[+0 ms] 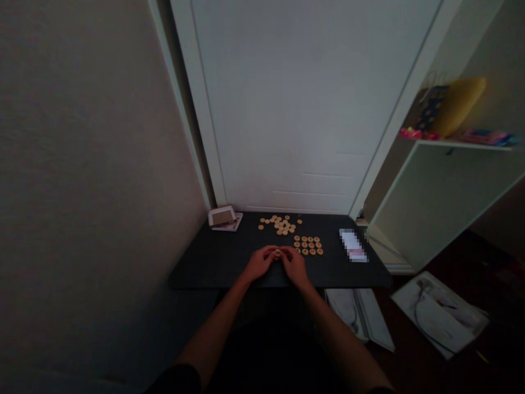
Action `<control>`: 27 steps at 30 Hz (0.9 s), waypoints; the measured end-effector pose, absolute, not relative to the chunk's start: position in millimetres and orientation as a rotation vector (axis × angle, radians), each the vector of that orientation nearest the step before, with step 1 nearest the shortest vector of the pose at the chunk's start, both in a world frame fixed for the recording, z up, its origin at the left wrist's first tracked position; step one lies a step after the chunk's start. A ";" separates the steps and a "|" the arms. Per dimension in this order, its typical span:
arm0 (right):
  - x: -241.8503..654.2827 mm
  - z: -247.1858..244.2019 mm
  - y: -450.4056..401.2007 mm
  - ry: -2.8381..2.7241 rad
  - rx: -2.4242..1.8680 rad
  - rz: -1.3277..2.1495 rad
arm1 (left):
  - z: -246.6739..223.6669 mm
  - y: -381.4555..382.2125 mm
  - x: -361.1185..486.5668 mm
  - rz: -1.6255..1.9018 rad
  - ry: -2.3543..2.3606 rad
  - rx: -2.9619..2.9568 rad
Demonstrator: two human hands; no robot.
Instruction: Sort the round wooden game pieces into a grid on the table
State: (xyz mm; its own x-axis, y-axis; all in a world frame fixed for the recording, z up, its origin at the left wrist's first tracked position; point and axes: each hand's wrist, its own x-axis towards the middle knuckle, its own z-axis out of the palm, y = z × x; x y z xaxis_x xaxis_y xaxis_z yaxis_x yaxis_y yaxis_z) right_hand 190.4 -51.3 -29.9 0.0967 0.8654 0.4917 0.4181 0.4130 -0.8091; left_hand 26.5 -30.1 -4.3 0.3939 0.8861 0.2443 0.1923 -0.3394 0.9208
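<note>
the left hand (pixel 261 263) and the right hand (pixel 294 264) are meeting over the near middle of the dark table (pixel 221 260), and their fingertips are closing on a small round piece (pixel 278 253), pinching it between them. that piece is showing a pale tan face with a darker mark, too small to be read. just to the right, a block of marked discs (pixel 311 245) is lying flat in three neat rows of four, their faces showing dark or reddish marks; the right hand is partly covering the leftmost disc of the near row. farther back, near the middle of the far edge, loose discs (pixel 284 232) are lying in an uneven cluster, some touching or overlapping and a few sitting apart to the left and right. at the far left corner, a shallow box (pixel 222 216) is resting on another flat thing. toward the right end of the table, a blurred-out bright rectangle (pixel 353 245) is lying well apart from both hands. a white door (pixel 287 109) is standing behind the far edge. on the right, a shelf (pixel 459 144) is holding a yellow object (pixel 461 104), and a white printed box (pixel 441 312) is lying lower down on the dark floor.
</note>
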 end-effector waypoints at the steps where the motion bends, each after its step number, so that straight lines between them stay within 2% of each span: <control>1: 190.3 -29.6 -51.5 -1.516 -1.184 0.490 | -3.9 -30.2 26.7 0.998 0.941 1.776; 18: 183.5 -15.2 -66.6 -1.710 -1.067 0.437 | -2.9 -27.8 25.1 1.059 0.992 1.712; 27: 181.5 -14.7 -65.7 -1.622 -1.122 0.443 | -4.2 -25.6 22.1 1.078 1.030 1.741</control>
